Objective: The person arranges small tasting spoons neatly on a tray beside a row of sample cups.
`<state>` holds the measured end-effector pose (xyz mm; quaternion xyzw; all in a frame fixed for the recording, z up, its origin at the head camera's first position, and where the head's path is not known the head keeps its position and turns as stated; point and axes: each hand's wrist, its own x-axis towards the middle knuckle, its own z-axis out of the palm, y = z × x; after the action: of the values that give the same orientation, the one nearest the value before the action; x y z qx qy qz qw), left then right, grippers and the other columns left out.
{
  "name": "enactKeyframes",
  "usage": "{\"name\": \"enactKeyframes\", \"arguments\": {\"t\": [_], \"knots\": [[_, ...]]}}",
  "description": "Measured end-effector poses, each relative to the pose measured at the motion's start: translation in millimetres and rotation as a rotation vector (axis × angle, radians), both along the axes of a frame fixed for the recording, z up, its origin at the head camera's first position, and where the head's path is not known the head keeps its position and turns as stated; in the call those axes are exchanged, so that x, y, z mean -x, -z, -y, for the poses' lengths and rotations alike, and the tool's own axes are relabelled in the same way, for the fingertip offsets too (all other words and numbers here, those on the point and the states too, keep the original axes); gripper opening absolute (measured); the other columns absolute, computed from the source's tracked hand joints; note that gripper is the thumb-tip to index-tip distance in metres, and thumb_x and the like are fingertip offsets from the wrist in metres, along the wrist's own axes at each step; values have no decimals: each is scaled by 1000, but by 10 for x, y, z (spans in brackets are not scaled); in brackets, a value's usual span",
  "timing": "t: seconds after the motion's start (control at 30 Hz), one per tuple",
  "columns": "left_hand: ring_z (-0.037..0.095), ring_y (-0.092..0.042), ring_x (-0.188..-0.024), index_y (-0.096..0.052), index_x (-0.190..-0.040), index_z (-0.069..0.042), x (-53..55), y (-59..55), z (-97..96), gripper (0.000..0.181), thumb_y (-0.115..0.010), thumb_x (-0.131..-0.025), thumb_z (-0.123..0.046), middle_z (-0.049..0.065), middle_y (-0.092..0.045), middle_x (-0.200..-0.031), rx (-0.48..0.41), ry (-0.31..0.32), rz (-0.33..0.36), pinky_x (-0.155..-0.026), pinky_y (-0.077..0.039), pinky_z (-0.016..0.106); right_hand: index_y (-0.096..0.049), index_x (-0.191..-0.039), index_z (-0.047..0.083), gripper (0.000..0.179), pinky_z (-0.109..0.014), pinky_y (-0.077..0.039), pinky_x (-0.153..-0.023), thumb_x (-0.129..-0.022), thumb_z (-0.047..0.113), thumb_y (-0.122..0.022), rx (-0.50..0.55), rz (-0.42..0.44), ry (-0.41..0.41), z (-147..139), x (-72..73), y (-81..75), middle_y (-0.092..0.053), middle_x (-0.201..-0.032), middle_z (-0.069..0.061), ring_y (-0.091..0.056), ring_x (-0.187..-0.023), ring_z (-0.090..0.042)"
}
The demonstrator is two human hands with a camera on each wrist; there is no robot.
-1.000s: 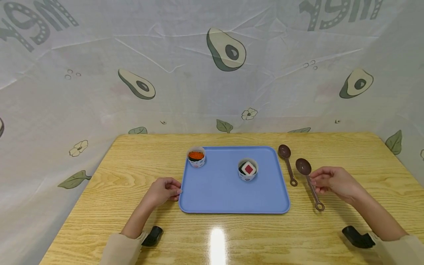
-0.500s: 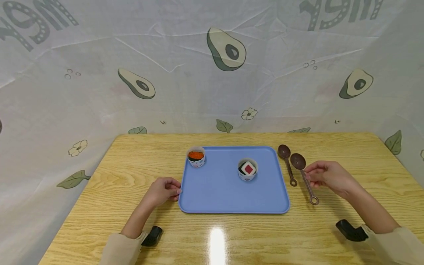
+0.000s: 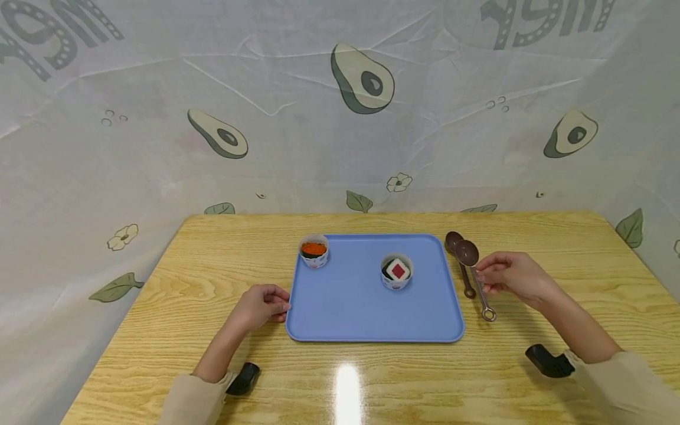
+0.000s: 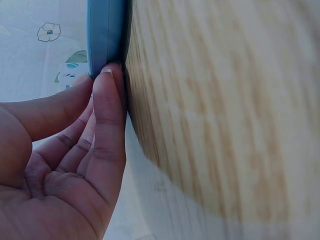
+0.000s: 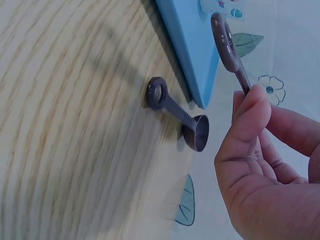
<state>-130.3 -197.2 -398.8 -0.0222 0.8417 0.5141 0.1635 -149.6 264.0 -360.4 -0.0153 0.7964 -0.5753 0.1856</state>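
Observation:
My right hand pinches the handle of a brown measuring spoon between thumb and fingers. In the right wrist view its ring end is raised above the table. A second brown measuring spoon lies on the wood by the tray's right edge, its bowl partly overlapped by the held one in the head view. My left hand grips the left rim of the blue tray; in the left wrist view the thumb is on its upper edge and the fingers are at its underside.
A paper cup with an orange-topped sushi piece stands in the tray's back left corner. Right of the tray's middle is another paper cup, holding a white rice piece with a red centre. A patterned cloth hangs behind the table.
My right hand has carried the measuring spoon left and slightly back, up to the one lying beside the tray. The left hand and the tray have stayed in place.

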Motion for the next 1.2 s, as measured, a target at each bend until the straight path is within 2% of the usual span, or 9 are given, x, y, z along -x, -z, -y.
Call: {"name": "enactKeyframes", "arguments": {"t": [0.3, 0.77, 1.2], "knots": [[17, -61, -66, -56, -100, 15, -14, 4, 0, 15, -56, -86, 8, 12, -59, -77, -46, 6, 10, -63, -56, 31, -46, -108, -17, 28, -31, -55, -62, -87, -1, -57, 25, -13, -5, 116, 32, -14, -61, -77, -6, -59, -64, -16], [16, -61, -65, -57, -98, 12, -8, 11, -17, 13, -56, -86, 7, 12, -59, -76, -14, -15, 12, -61, -56, 30, -45, -107, -16, 27, -31, -54, -61, -87, -4, -56, 43, -2, 4, 295, 81, -47, -61, -75, -8, -59, -64, -16], [16, -61, -65, -57, -98, 12, -3, 38, -12, 12, -56, -86, 8, 11, -59, -75, -17, 2, -3, -61, -56, 30, -47, -104, -17, 23, -29, -54, -59, -86, -6, -56, 65, -29, 0, 451, 120, -56, -62, -78, -8, -59, -62, -16]]}}
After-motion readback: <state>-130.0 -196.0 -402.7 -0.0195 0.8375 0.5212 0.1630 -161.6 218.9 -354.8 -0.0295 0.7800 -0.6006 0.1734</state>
